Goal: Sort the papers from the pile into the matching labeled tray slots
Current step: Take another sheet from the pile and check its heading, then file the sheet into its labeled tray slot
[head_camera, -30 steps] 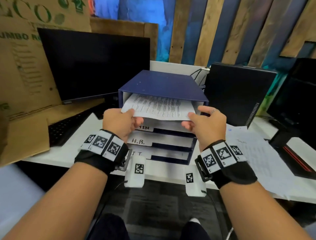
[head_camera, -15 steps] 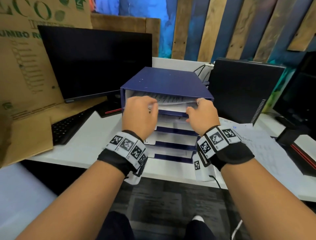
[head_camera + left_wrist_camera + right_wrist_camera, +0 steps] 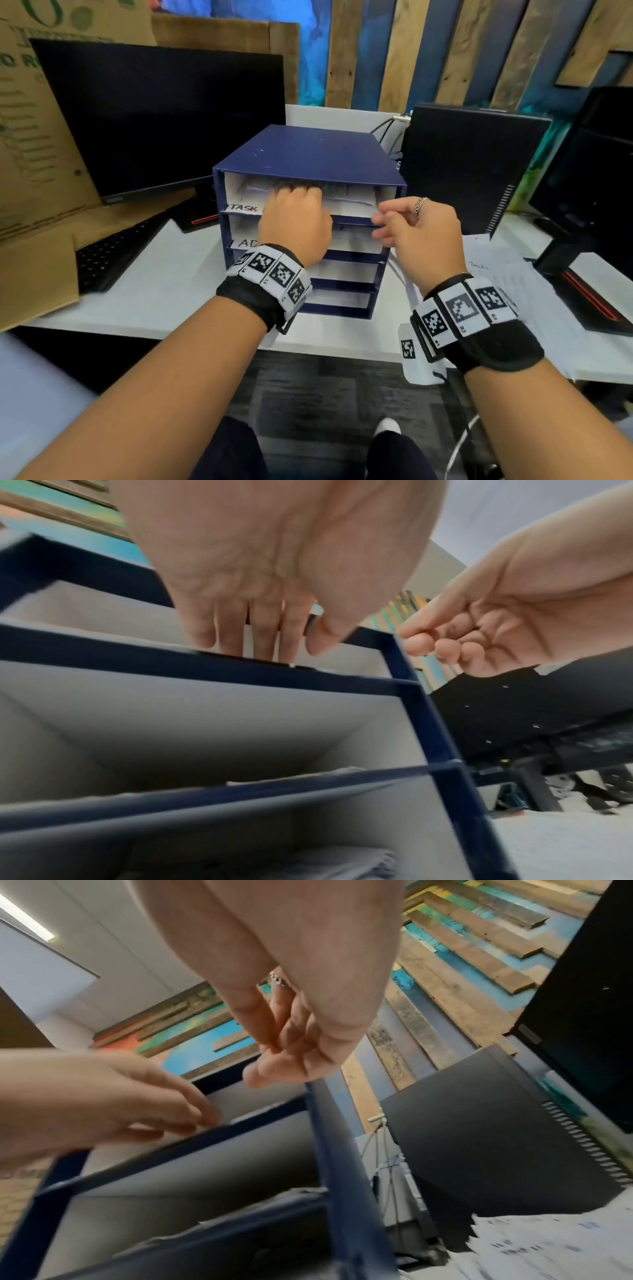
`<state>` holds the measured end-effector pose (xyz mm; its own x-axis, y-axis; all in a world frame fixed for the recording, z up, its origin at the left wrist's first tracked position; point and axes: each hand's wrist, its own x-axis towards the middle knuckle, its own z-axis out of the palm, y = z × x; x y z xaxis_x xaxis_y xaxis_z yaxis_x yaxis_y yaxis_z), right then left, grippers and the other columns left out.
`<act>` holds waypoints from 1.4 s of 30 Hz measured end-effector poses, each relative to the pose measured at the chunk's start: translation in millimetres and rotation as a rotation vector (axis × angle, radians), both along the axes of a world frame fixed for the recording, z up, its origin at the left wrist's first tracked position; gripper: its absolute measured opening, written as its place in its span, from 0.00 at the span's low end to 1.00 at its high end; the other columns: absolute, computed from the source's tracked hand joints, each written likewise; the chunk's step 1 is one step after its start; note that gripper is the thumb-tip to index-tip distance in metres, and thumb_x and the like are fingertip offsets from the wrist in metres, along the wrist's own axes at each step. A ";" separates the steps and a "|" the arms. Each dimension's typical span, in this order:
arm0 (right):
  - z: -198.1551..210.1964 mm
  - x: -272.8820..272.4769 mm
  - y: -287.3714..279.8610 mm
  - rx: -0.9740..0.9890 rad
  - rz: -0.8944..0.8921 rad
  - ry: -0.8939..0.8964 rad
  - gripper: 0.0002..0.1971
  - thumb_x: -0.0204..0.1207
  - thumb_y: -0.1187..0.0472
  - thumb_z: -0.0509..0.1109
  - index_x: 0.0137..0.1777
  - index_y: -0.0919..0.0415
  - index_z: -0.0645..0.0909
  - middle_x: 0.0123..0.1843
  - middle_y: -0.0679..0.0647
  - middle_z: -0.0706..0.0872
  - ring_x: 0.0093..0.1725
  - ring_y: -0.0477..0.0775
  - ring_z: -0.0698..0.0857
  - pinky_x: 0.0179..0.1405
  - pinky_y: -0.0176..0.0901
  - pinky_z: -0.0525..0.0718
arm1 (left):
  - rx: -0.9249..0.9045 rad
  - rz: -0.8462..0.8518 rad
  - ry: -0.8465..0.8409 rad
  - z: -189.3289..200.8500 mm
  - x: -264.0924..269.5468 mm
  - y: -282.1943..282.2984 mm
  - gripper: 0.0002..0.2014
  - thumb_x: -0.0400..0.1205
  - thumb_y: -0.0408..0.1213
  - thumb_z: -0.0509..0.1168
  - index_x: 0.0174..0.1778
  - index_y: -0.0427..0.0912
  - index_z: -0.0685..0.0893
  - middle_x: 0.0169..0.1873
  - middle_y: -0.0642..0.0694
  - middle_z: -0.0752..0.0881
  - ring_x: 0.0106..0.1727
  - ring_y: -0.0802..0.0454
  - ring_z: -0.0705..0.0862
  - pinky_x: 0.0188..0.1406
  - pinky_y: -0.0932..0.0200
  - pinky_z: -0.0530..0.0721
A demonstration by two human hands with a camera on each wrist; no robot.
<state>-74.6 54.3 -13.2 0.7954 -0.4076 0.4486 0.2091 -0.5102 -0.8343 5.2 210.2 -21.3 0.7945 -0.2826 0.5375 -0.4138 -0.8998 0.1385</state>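
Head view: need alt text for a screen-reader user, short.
A person's left hand reaches with straight fingers into the top slot, labelled TASK, of a blue paper tray on a white desk, pressing on the papers there. The right hand hovers loosely curled and empty at the tray's right edge. More sheets lie on the desk to the right.

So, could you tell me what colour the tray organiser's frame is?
Dark blue tray organiser, clearest in the head view.
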 end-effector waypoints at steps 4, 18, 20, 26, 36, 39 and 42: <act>-25.6 2.8 -39.0 -0.008 -0.143 0.125 0.11 0.81 0.66 0.64 0.48 0.55 0.87 0.40 0.51 0.92 0.37 0.51 0.90 0.48 0.50 0.91 | -0.306 -0.197 -0.169 -14.1 -29.1 -35.5 0.10 0.79 0.30 0.60 0.47 0.38 0.87 0.44 0.42 0.88 0.49 0.38 0.82 0.49 0.45 0.83; -105.9 -32.0 -184.7 -0.494 -0.282 0.974 0.19 0.82 0.48 0.69 0.70 0.55 0.81 0.66 0.58 0.86 0.62 0.61 0.85 0.55 0.44 0.78 | -0.367 -0.404 0.718 -94.9 -47.6 -186.0 0.18 0.85 0.35 0.59 0.71 0.41 0.80 0.66 0.43 0.84 0.65 0.44 0.83 0.66 0.56 0.80; -108.2 -32.9 -188.5 -0.584 -0.261 0.991 0.21 0.83 0.45 0.67 0.69 0.56 0.81 0.66 0.57 0.86 0.61 0.60 0.85 0.56 0.45 0.80 | -0.290 -0.366 0.816 -98.6 -43.3 -200.6 0.20 0.86 0.37 0.59 0.74 0.36 0.74 0.70 0.40 0.80 0.69 0.42 0.79 0.66 0.55 0.77; -109.4 -29.0 -197.0 -0.707 -0.229 1.010 0.24 0.81 0.41 0.67 0.69 0.56 0.80 0.64 0.56 0.86 0.59 0.57 0.86 0.54 0.44 0.82 | -0.347 -0.254 0.906 -100.4 -31.4 -228.2 0.14 0.84 0.36 0.60 0.60 0.31 0.80 0.56 0.36 0.85 0.58 0.38 0.84 0.57 0.48 0.84; -107.8 -27.9 -201.2 -0.707 -0.191 1.006 0.18 0.81 0.45 0.69 0.62 0.55 0.87 0.54 0.54 0.90 0.49 0.54 0.87 0.47 0.41 0.82 | -0.132 -0.207 0.775 -94.1 -46.9 -260.0 0.14 0.81 0.37 0.64 0.63 0.48 0.81 0.64 0.44 0.80 0.71 0.37 0.73 0.64 0.44 0.72; -108.1 -28.1 -199.6 -0.707 -0.193 1.004 0.17 0.82 0.46 0.68 0.61 0.57 0.87 0.53 0.55 0.90 0.45 0.54 0.84 0.45 0.41 0.80 | -0.019 -0.054 0.870 -91.9 -46.3 -265.4 0.22 0.80 0.38 0.62 0.71 0.52 0.74 0.77 0.39 0.66 0.80 0.29 0.56 0.77 0.30 0.54; -109.4 -28.1 -199.1 -0.714 -0.203 1.009 0.18 0.82 0.45 0.68 0.62 0.57 0.85 0.54 0.55 0.89 0.49 0.55 0.86 0.46 0.41 0.81 | -0.102 -0.008 0.903 -95.1 -37.3 -267.1 0.22 0.84 0.37 0.59 0.76 0.47 0.71 0.77 0.36 0.70 0.80 0.32 0.61 0.80 0.37 0.58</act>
<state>-102.7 -144.8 -122.6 0.8640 -0.4800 -0.1523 -0.4967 -0.8621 -0.1004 -32.2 -56.9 -116.4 0.9237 -0.2755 -0.2662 -0.1154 -0.8626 0.4925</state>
